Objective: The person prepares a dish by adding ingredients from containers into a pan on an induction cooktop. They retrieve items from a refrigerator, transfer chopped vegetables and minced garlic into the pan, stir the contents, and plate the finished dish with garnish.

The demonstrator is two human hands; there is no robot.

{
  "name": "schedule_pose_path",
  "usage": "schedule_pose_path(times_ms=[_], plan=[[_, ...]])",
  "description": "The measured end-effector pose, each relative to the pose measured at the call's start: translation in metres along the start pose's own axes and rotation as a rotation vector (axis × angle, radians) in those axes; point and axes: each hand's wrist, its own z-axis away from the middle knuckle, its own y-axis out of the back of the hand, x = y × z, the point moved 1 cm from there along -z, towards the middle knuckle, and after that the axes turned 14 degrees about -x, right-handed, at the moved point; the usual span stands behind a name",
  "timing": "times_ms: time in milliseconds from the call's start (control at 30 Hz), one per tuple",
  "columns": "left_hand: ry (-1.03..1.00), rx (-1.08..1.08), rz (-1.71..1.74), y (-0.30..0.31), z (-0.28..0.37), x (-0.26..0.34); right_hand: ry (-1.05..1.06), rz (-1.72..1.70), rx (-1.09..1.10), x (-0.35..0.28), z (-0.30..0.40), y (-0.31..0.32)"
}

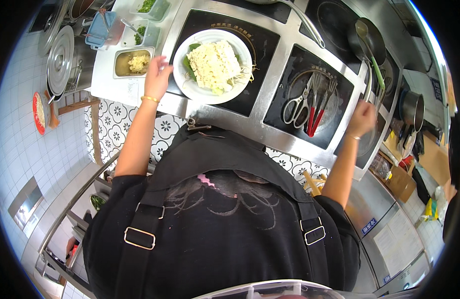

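A white plate [185,89] on the left cooktop holds a block of pale crinkled noodles [215,63], with green leaves and bean sprouts [246,74] around it. Just left of its rim is my left hand [157,76], fingers apart and nothing in them. My right hand [363,117], slightly blurred, is closed at the lower end of the metal handle [369,80] of a dark wok [375,45]. A green-handled ladle [372,56] leans across that wok. Between my hands, scissors [298,106] and red-handled metal utensils [319,104] lie on another cooktop.
At the left stand a metal tray of minced garlic [119,67], tubs of chopped greens [155,31] and a blue-lidded container [101,28]. A paper slip [133,89] lies there. Another pan's handle [308,26] reaches in from the top. A pot [413,108] hangs at the right.
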Motion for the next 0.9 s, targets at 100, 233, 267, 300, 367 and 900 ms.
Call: schedule_pose_path(times_ms=[100,233,267,300,367,900], plan=[[0.487,-0.273,0.307,-0.008,0.03,0.006,-0.239,0.057,-0.517,-0.033,0.065,-0.037],[0.601,-0.51,0.528,-0.03,0.04,0.006,-0.298,0.153,-0.625,-0.028,0.114,-0.064],[0.635,-0.539,0.561,-0.032,0.039,0.004,-0.295,0.121,-0.557,-0.026,0.122,-0.066],[0.623,-0.669,0.676,-0.034,0.034,-0.019,-0.289,0.085,-0.487,-0.028,0.128,-0.066],[0.575,-0.599,0.698,-0.04,0.038,-0.011,-0.279,0.054,-0.42,-0.055,0.133,-0.05],[0.358,-0.687,0.429,-0.009,0.035,0.009,-0.066,-0.417,-0.995,-0.277,0.103,0.008]])
